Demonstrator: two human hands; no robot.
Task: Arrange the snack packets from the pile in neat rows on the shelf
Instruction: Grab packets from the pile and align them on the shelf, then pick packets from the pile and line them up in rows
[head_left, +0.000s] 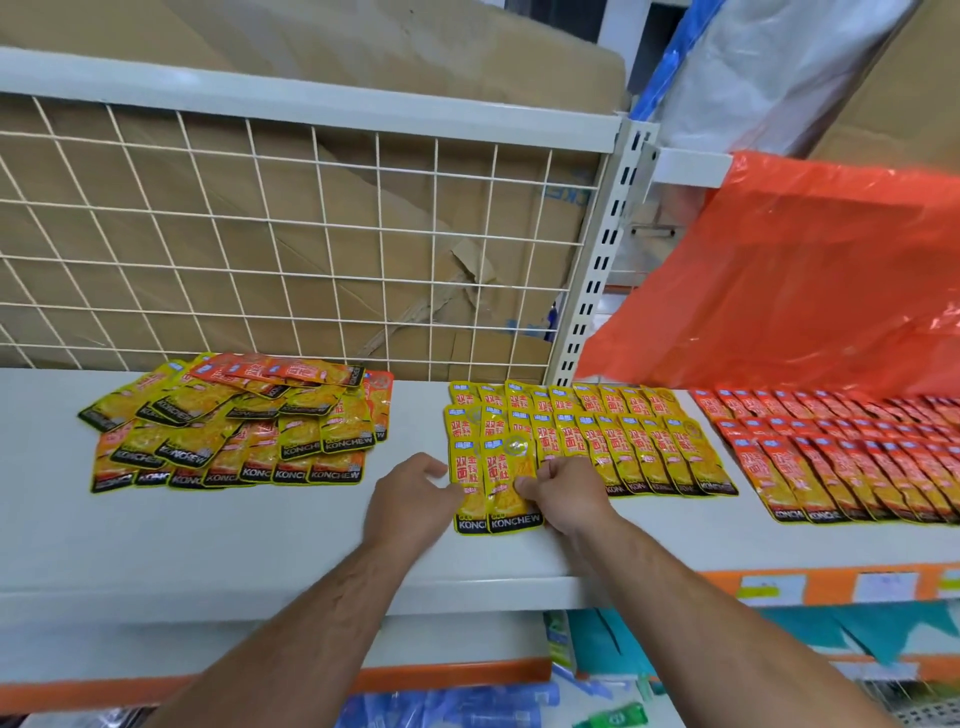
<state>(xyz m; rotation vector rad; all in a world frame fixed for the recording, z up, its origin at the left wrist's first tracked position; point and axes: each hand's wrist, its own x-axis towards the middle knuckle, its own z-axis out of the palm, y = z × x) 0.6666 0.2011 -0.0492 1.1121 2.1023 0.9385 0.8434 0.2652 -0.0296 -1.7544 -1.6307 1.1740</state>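
The yellow packet (506, 499) lies at the front of the shelf (260, 535), just below the middle of the view. It is pinched near its upper right edge between the thumb and curled fingers of the right hand (566, 493), which reaches in from 5 o'clock. Touching it at 9 o'clock lies a second yellow packet (467, 501). The left hand (410, 499) rests against that packet's left edge with its fingers loose and slightly spread, gripping nothing. These two packets stand at the left end of the front line of the yellow rows (613, 431), which overlap one another and run back toward 12 o'clock. Well apart at 9 o'clock of the rows is the pile (234, 421), a loose heap of yellow and red packets lying at mixed angles near the back of the shelf. At 3 o'clock of the yellow rows, the red rows (841, 441) run off the right edge of the view. Above them hangs a sheet of orange plastic (805, 275). Behind the shelf stands a white wire grid (260, 234) with cardboard (415, 52) beyond it, and a slotted post (597, 270) rises at the grid's right end.
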